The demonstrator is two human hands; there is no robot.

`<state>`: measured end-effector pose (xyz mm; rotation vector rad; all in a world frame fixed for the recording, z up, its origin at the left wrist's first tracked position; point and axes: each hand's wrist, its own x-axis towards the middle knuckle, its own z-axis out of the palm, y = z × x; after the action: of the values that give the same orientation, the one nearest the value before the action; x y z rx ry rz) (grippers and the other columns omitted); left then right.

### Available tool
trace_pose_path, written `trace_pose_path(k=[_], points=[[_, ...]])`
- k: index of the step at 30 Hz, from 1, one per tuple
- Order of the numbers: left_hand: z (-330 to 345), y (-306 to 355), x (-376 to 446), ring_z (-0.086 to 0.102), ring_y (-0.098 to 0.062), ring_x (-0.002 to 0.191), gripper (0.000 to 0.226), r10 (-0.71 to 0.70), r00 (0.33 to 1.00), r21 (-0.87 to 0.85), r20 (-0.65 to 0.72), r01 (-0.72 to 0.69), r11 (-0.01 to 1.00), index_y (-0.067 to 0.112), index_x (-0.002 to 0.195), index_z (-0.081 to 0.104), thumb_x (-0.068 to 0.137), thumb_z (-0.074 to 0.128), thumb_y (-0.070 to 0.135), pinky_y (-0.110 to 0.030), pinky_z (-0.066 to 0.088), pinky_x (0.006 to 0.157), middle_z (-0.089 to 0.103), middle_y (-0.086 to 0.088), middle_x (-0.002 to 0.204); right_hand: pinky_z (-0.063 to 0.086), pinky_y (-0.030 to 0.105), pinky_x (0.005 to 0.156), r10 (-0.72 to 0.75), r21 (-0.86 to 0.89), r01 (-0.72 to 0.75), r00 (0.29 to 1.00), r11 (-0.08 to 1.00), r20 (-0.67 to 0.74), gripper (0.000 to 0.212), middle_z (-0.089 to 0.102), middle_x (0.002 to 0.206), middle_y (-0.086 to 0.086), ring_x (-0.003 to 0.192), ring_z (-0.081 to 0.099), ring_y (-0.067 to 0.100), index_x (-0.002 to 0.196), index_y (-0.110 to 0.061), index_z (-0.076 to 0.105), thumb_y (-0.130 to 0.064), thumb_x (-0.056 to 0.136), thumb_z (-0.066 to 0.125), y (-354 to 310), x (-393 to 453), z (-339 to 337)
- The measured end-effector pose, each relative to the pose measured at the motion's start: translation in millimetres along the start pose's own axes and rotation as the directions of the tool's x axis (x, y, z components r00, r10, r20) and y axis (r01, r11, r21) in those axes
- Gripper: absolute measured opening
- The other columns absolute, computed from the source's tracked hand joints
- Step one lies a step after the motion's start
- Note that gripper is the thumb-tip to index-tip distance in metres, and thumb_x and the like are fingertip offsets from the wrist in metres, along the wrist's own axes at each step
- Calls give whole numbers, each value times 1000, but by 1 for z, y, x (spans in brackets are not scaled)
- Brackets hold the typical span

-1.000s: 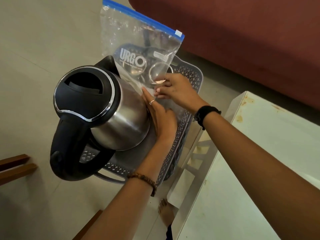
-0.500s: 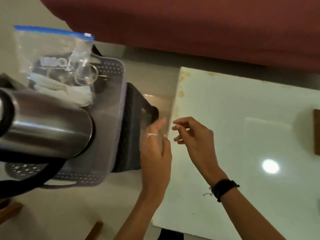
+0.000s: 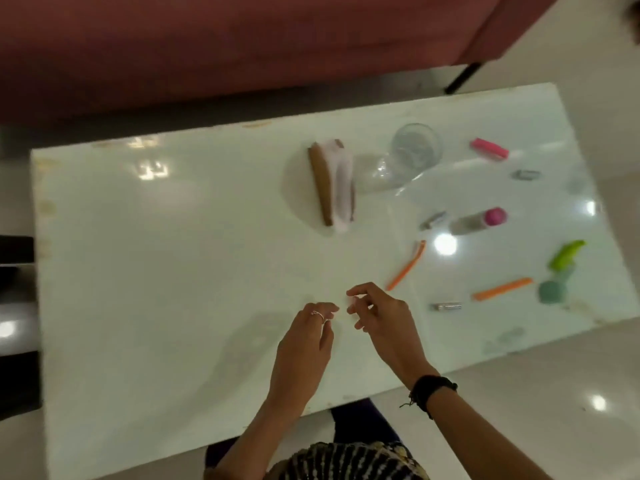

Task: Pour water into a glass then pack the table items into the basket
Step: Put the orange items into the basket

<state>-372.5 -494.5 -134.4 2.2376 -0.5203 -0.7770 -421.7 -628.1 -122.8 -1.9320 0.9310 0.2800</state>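
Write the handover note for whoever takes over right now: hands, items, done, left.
Hands: left hand and right hand both empty, fingers loosely curled, over the white table.
Items: glass upright at the far side; whether it holds water cannot be told. Beside it a brown holder with tissue. To the right: two orange sticks, pink-capped bottle, pink item, green item.
Basket: not in view.
Left: pack all of these.
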Motion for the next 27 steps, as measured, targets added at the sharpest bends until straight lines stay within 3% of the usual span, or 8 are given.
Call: trace_pose_path(k=[5, 9, 12, 14, 17, 20, 24, 27], points=[[61, 65, 25, 55, 0, 93, 19, -12, 1000, 23, 16, 11, 1000, 27, 108, 56, 95, 43, 20, -13, 42, 73, 55, 16, 107, 54, 28, 65, 92, 32, -90, 992, 995, -90, 11, 69, 78, -6, 63, 66, 10, 98, -26, 60, -24, 95, 50, 57, 2, -80], [91, 92, 49, 55, -8, 103, 18, 37, 999, 156, 38, -43, 987, 21, 108, 57, 92, 50, 18, -16, 41, 75, 56, 8, 111, 56, 34, 64, 193, 123, -170, 959, 978, -210, 11, 70, 77, 1, 63, 66, 16, 97, -20, 61, -26, 94, 51, 94, 10, -121], [107, 98, 71, 52, -18, 109, 28, 107, 992, 362, 71, -126, 924, 12, 117, 54, 90, 54, 19, -27, 46, 87, 53, -2, 118, 56, 39, 65, 323, 206, -273, 905, 940, -277, 19, 70, 74, 2, 61, 65, 18, 92, -15, 61, -33, 92, 54, 119, 19, -139], [117, 99, 86, 50, -23, 110, 38, 78, 993, 471, 84, -109, 875, 10, 123, 48, 89, 57, 22, -33, 45, 90, 50, -6, 122, 57, 43, 69, 438, 241, -376, 844, 895, -311, 28, 70, 73, 4, 66, 66, 23, 87, -14, 61, -41, 89, 56, 134, 27, -147], [127, 100, 101, 48, -25, 110, 44, -17, 997, 521, 81, -28, 853, 12, 127, 42, 88, 58, 24, -35, 43, 88, 48, -8, 121, 56, 46, 74, 595, 295, -520, 743, 802, -307, 49, 70, 75, 10, 72, 67, 31, 78, -6, 63, -54, 84, 55, 148, 40, -152], [136, 98, 109, 49, -27, 109, 39, 9, 995, 566, 102, -65, 822, 11, 127, 42, 91, 53, 21, -36, 42, 86, 49, -9, 119, 57, 46, 76, 676, 359, -583, 695, 729, -243, 54, 71, 79, 13, 73, 68, 33, 79, -2, 66, -55, 82, 56, 158, 50, -152], [140, 97, 111, 52, -31, 102, 28, 39, 994, 465, 101, -82, 882, 8, 118, 49, 90, 49, 10, -40, 41, 82, 55, -13, 110, 59, 42, 71, 661, 461, -524, 723, 716, -204, 37, 70, 69, 8, 54, 63, 23, 77, -2, 70, -35, 86, 58, 162, 58, -152], [139, 100, 109, 57, -27, 91, 17, -52, 996, 254, 71, 32, 967, 8, 101, 57, 85, 53, 5, -35, 43, 73, 61, -9, 100, 57, 39, 68, 638, 450, -514, 750, 730, -177, 25, 68, 70, 6, 50, 57, 18, 73, -3, 69, -22, 85, 56, 158, 56, -154]])
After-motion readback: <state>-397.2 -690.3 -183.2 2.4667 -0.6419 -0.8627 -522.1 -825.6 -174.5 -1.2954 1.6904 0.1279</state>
